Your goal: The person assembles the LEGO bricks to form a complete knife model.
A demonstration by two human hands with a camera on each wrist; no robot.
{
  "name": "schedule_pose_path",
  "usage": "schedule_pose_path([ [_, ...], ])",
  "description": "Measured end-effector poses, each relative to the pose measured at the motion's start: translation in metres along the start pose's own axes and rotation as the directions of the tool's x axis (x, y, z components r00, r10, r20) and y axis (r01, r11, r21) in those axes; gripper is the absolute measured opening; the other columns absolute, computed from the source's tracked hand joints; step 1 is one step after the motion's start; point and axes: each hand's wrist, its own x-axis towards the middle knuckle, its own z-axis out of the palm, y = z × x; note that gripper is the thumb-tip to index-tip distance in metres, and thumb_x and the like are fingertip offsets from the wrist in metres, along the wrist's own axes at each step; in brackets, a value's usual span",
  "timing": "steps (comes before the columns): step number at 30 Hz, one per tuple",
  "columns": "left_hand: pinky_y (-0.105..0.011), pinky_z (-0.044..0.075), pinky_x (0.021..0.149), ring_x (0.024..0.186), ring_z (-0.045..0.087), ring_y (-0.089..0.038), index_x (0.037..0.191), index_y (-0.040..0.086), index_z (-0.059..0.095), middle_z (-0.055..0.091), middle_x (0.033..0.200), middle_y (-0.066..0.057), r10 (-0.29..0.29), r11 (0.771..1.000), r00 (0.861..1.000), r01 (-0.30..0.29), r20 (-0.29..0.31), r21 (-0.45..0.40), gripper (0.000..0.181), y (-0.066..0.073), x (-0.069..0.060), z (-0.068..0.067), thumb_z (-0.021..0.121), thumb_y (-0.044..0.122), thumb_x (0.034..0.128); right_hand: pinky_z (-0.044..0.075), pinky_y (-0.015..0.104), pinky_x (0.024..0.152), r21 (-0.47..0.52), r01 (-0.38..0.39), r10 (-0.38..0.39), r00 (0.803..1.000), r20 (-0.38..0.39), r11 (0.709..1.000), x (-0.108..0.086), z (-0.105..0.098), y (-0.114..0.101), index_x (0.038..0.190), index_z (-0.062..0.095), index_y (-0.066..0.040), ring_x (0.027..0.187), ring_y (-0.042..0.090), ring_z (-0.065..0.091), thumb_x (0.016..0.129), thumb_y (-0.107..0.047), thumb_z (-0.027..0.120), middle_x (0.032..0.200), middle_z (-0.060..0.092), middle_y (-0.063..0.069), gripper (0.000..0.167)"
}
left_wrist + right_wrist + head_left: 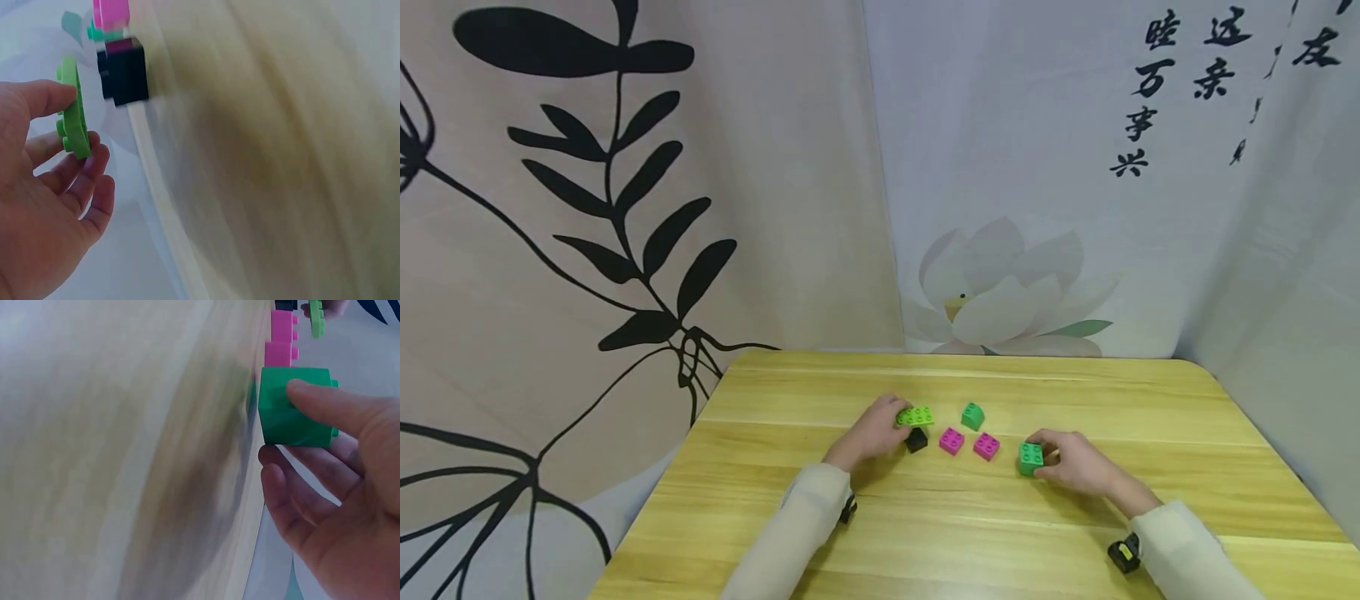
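My left hand (880,429) pinches a flat lime-green brick (916,416) between thumb and fingers. In the left wrist view that lime brick (74,109) is held on edge, its studs toward the palm. A black brick (916,440) lies on the table just below it. With thumb and fingers, my right hand (1078,460) grips a green cube-like brick (1031,458) with studs on top; the right wrist view shows the thumb on a side of the green brick (294,409). Two pink bricks, one on the left (951,441) and one on the right (987,447), lie between the hands.
Behind the pink bricks sits another green brick (972,416). All the bricks are on or over a wooden table (970,533), whose far edge meets a printed curtain (805,183). Small black devices are on both wrists, the right device (1124,553) showing most.
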Motion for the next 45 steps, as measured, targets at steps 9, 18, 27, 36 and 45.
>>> schedule_pose_path([
  [9,-0.030,0.043,0.092,0.102,0.050,-0.012,0.126,0.007,0.056,0.053,0.115,-0.001,0.083,0.997,0.996,-0.083,0.025,0.003,0.039,0.027,-0.009,0.007,0.059,0.026,0.0918,0.052,0.033,0.074,0.026,0.004,-0.005,0.999,0.032,1.000,0.000,0.010,-0.009,0.111,0.062,-0.003,0.087,0.021,0.061,0.077,-0.011,0.077,0.095,0.063,0.001,0.038],
  [18,-0.021,0.044,0.080,0.091,0.051,-0.010,0.124,0.008,0.059,0.053,0.106,0.004,0.185,0.983,0.981,-0.184,0.053,-0.023,0.037,0.046,-0.012,0.014,0.061,0.028,0.0928,0.052,0.032,0.075,-0.004,0.085,-0.085,0.996,0.037,0.996,0.004,0.015,-0.019,0.108,0.064,-0.004,0.086,0.016,0.059,0.075,-0.010,0.078,0.096,0.062,-0.003,0.036],
  [27,-0.022,0.044,0.087,0.098,0.051,-0.005,0.128,0.012,0.056,0.053,0.116,0.004,0.187,0.982,0.978,-0.185,0.089,-0.037,0.040,0.057,-0.011,0.023,0.060,0.031,0.0936,0.052,0.030,0.073,0.018,0.091,-0.092,0.995,0.049,0.996,0.009,0.019,-0.027,0.107,0.064,-0.005,0.086,0.015,0.058,0.076,-0.010,0.078,0.097,0.062,-0.002,0.034],
  [36,-0.019,0.045,0.079,0.094,0.054,-0.006,0.129,0.012,0.056,0.054,0.119,0.003,0.215,0.976,0.971,-0.210,0.107,-0.058,0.042,0.067,-0.008,0.031,0.061,0.032,0.0933,0.052,0.024,0.068,0.079,0.032,-0.037,0.998,0.056,0.996,0.014,0.026,-0.026,0.101,0.061,-0.006,0.079,0.012,0.059,0.073,-0.008,0.080,0.089,0.061,-0.001,0.034],
  [45,-0.018,0.043,0.084,0.102,0.050,-0.004,0.129,0.011,0.056,0.052,0.126,0.004,0.236,0.972,0.963,-0.230,0.132,-0.053,0.042,0.077,-0.005,0.037,0.060,0.033,0.0930,0.051,0.023,0.067,0.062,0.037,-0.040,0.998,0.048,0.997,0.017,0.026,-0.026,0.100,0.062,-0.005,0.079,0.013,0.060,0.072,-0.011,0.082,0.088,0.062,-0.002,0.035],
])
